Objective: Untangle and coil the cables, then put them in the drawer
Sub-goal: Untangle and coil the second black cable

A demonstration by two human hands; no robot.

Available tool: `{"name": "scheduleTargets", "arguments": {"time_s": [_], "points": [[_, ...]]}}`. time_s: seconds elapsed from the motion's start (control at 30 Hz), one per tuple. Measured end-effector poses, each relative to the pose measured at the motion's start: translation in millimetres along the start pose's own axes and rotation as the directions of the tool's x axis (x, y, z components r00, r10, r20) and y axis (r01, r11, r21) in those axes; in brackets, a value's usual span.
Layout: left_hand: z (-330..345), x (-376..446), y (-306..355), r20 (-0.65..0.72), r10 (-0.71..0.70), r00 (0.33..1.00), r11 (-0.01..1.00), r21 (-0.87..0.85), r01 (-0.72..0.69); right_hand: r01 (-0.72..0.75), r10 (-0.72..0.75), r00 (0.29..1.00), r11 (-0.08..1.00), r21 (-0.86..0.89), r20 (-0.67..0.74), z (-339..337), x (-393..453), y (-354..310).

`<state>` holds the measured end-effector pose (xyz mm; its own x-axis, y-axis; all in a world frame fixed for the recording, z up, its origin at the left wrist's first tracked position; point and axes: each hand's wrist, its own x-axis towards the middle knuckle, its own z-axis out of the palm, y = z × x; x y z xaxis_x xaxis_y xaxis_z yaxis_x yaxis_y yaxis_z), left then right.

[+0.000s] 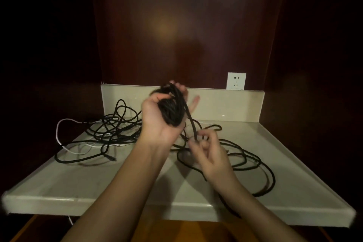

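The left hand [157,120] is raised above the tabletop [98,179], palm up, its fingers [179,86] curled round a bundle of coiled black cable [170,110]. From that bundle 1 strand [191,122] runs down to the right hand [211,155], which sits lower and nearer the camera. The right hand's thumb and fingers [204,144] pinch this strand where it meets them; the picture is blurred there, so the exact grip is hard to read.

Beyond the right fingers and to their right, loose loops of black cable [253,163] lie on the pale tabletop, some reaching its front edge. To the left of the left fingers a tangle of black cables [114,125] rests on the tabletop, with a white cable [58,129] threaded through it and looping out at the far left.

Behind the left fingers stands a low pale back edge [225,104], and above it to the right a white wall socket [236,81] on dark wood panelling [176,25].
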<state>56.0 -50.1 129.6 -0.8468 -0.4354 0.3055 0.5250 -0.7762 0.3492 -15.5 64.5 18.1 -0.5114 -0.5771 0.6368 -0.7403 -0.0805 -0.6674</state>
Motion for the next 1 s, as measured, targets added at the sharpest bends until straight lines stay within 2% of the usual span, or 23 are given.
{"name": "scheduleTargets", "arguments": {"time_s": [0.03, 0.07, 0.13, 0.17, 0.2, 0.27, 0.37, 0.4, 0.43, 0.47, 0.5, 0.53, 0.57, 0.6, 0.63, 0.7, 0.73, 0.8, 0.83, 0.87, 0.93, 1.0], "points": [[5, 5, 7, 0.002, 0.052, 0.999, 0.998, -0.039, -0.052, 0.019, -0.003, 0.996, 0.982, -0.189, 0.085, -5, -3, 9], [11, 11, 14, -0.002, 0.098, 0.995, 0.994, -0.057, -0.098, 0.032, 0.013, 0.989, 0.953, -0.300, 0.149, -10, -5, 16], [16, 21, 27, -0.034, 0.177, 0.984, 0.982, -0.056, -0.179, 0.016, 0.030, 0.987, 0.959, -0.282, 0.156, -27, 0, 23], [16, 25, 30, -0.063, 0.212, 0.975, 0.975, -0.055, -0.216, 0.033, -0.001, 0.994, 0.960, -0.279, 0.113, -38, 6, 29], [15, 29, 31, -0.093, 0.245, 0.965, 0.967, -0.047, -0.250, 0.051, -0.033, 0.997, 0.951, -0.305, 0.064, -48, 16, 35], [11, 32, 26, -0.132, 0.335, 0.933, 0.942, 0.041, -0.333, 0.093, -0.053, 0.993, 0.894, -0.439, 0.103, -63, 39, 37], [5, 34, 4, -0.139, 0.463, 0.875, 0.881, 0.174, -0.439, 0.046, 0.137, 0.963, 0.767, -0.640, 0.233, -51, 58, 25], [5, 35, -3, -0.140, 0.476, 0.868, 0.874, 0.182, -0.450, 0.058, 0.128, 0.961, 0.776, -0.629, 0.245, -40, 60, 15], [6, 35, -8, -0.136, 0.503, 0.853, 0.857, 0.207, -0.472, 0.030, 0.113, 0.964, 0.854, -0.519, 0.242, -27, 59, 3], [6, 35, -12, -0.117, 0.552, 0.826, 0.819, 0.262, -0.510, -0.010, 0.091, 0.968, 0.946, -0.323, 0.235, -16, 56, -10], [6, 35, -16, -0.080, 0.614, 0.785, 0.756, 0.345, -0.557, -0.073, 0.095, 0.974, 0.991, -0.112, 0.204, -7, 50, -20], [3, 34, -19, -0.023, 0.678, 0.735, 0.669, 0.434, -0.603, -0.132, 0.126, 0.982, 0.991, 0.037, 0.141, -1, 45, -26], [0, 33, -20, 0.040, 0.728, 0.684, 0.574, 0.509, -0.641, -0.141, 0.134, 0.987, 0.986, 0.090, 0.086, 4, 40, -28], [-4, 31, -21, 0.105, 0.762, 0.639, 0.481, 0.569, -0.667, -0.109, 0.107, 0.993, 0.994, 0.027, 0.048, 7, 34, -25], [-9, 31, -20, 0.169, 0.780, 0.603, 0.394, 0.615, -0.683, -0.072, 0.078, 0.996, 0.991, -0.112, 0.050, 8, 26, -18], [-15, 29, -17, 0.267, 0.791, 0.550, 0.246, 0.685, -0.686, -0.070, 0.127, 0.984, 0.919, -0.387, 0.123, 6, 13, -2], [-17, 29, -16, 0.292, 0.798, 0.528, 0.191, 0.707, -0.681, -0.106, 0.173, 0.974, 0.916, -0.386, 0.144, 3, 7, 5], [-23, 30, -11, 0.357, 0.795, 0.490, 0.066, 0.754, -0.654, -0.157, 0.192, 0.977, 0.942, -0.298, 0.095, -3, -3, 14], [-27, 30, -9, 0.420, 0.763, 0.491, -0.020, 0.775, -0.632, -0.139, 0.162, 0.985, 0.946, -0.292, 0.054, -7, -5, 13], [-33, 30, -7, 0.484, 0.704, 0.519, -0.106, 0.795, -0.598, -0.070, 0.086, 0.996, 0.935, -0.347, 0.031, -13, -5, 11], [-47, 30, -4, 0.540, 0.547, 0.639, -0.241, 0.833, -0.498, 0.160, -0.135, 0.987, 0.855, -0.494, 0.086, -28, -1, 5], [-58, 27, -4, 0.538, 0.361, 0.762, -0.296, 0.841, -0.453, 0.402, -0.357, 0.914, 0.729, -0.554, 0.192, -42, 10, -2]]}}
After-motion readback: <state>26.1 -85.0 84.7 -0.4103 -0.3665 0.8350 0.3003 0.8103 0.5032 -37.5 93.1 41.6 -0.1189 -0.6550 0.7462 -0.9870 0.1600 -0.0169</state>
